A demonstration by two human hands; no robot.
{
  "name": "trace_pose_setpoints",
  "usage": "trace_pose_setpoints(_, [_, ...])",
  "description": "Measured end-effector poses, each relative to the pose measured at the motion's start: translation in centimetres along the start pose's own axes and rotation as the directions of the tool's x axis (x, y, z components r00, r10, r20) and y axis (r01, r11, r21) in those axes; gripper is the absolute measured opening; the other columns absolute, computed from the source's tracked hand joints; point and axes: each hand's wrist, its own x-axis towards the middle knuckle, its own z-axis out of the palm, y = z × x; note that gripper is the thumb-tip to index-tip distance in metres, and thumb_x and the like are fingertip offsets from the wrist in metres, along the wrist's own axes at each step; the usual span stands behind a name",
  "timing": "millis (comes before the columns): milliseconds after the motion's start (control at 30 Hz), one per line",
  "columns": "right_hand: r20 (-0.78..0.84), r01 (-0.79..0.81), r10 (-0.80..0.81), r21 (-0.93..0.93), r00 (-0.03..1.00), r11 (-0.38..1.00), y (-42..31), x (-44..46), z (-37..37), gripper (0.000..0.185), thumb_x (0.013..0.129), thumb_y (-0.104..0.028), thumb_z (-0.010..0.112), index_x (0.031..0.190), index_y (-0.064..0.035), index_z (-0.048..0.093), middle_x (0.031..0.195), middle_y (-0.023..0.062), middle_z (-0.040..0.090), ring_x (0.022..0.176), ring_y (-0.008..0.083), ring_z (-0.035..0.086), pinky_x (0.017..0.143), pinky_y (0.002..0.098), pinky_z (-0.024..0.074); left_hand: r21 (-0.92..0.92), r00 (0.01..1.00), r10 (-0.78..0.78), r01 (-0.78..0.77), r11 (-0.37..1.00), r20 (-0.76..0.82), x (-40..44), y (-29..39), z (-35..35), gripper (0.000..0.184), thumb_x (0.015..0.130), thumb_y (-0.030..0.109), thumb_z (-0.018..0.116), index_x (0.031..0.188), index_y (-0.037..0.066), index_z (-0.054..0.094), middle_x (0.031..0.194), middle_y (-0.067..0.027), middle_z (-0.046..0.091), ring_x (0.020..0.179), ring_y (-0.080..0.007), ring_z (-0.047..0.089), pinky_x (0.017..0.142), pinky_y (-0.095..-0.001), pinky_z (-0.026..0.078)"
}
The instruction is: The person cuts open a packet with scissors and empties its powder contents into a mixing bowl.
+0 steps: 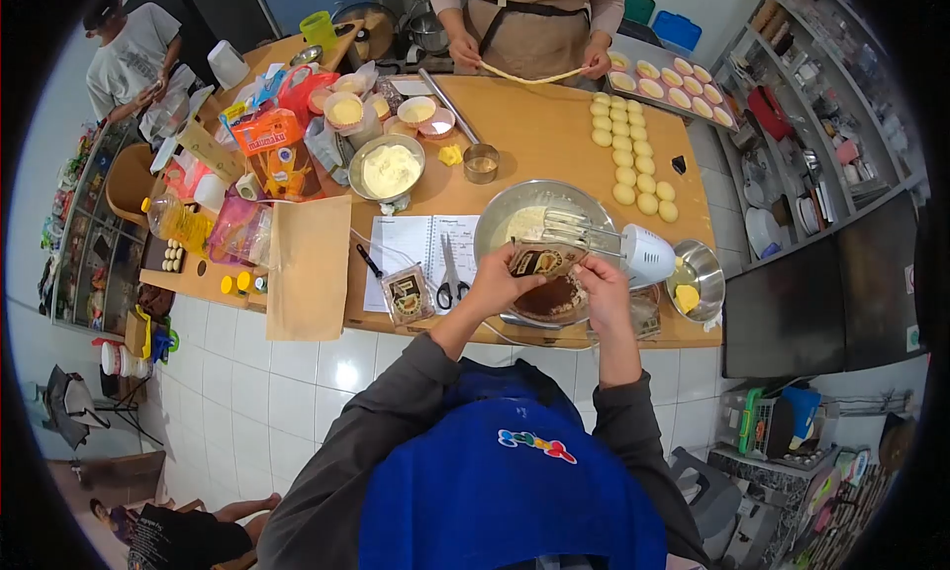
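A small dark packet with a printed label (546,260) is held over a large metal mixing bowl (482,236). My left hand (498,285) grips its left side, and my right hand (604,291) has its fingers closed on the right end. Inside the bowl, pale yellowish mixture shows at the back and brown powder (554,301) at the front. A white hand mixer (648,253) lies across the bowl's right side, its beaters (572,224) over the contents. A similar packet (407,295) lies left of the bowl, beside black-handled scissors (450,273) on an open notebook (401,236).
A metal bowl with something yellow (711,293) stands at the right edge. Dough balls (633,154) sit in rows behind it, near a tray of filled cups (673,80). Across the table, a person in an apron stretches a dough strand (534,79). Bags and an oil bottle (178,224) crowd the left.
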Motion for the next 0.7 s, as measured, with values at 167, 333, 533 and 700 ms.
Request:
trace_pose_setpoints(167, [-0.027,0.013,-0.014,-0.032,1.0,0.999,0.3,0.2,0.1,0.004,0.081,-0.003,0.061,0.083,0.0004,0.063,0.075,-0.0023,0.058,0.069,0.0054,0.049,0.063,0.0198,0.0386,0.308,0.997,-0.008,-0.016,0.951,0.077,0.4,-0.9,-0.4,0.016,0.081,0.003,0.063,0.097,0.0,0.064,0.075,-0.0024,0.063,0.065,-0.0056,0.054,0.056,-0.0247,0.046])
trace_pose_setpoints(333, [-0.045,0.055,-0.058,-0.066,0.997,0.996,0.5,0.5,-0.2,0.006,0.082,-0.003,0.06,0.086,0.0005,0.064,0.076,-0.0018,0.059,0.07,0.0057,0.051,0.065,0.0198,0.0395,0.393,0.993,0.064,-0.096,0.915,0.095,0.3,0.7,0.0,0.009,0.077,0.007,0.065,0.079,-0.001,0.061,0.069,-0.0183,0.06,0.062,-0.0265,0.059,0.056,-0.0349,0.044])
trace_pose_setpoints(533, [-0.086,0.122,-0.135,-0.147,0.987,0.982,1.3,1.1,-0.4,0.012,0.08,-0.003,0.06,0.091,0.0018,0.064,0.08,0.0007,0.062,0.074,0.0084,0.055,0.069,0.0222,0.0431,0.528,0.974,0.147,-0.217,0.821,0.173,0.7,0.7,-0.3,0.01,0.074,0.008,0.066,0.079,0.001,0.061,0.073,-0.0189,0.06,0.072,-0.0379,0.057,0.062,-0.0406,0.045])
trace_pose_setpoints(700, [-0.057,0.12,-0.141,-0.281,0.988,0.952,1.2,1.3,-0.6,0.011,0.078,-0.006,0.062,0.086,0.0022,0.063,0.078,0.0027,0.062,0.072,0.0098,0.055,0.065,0.0243,0.0433,0.432,0.944,0.32,-0.322,0.842,0.08,1.2,0.2,0.1,0.021,0.076,0.005,0.067,0.097,0.004,0.065,0.081,-0.0118,0.065,0.074,-0.0213,0.063,0.068,-0.0296,0.048])
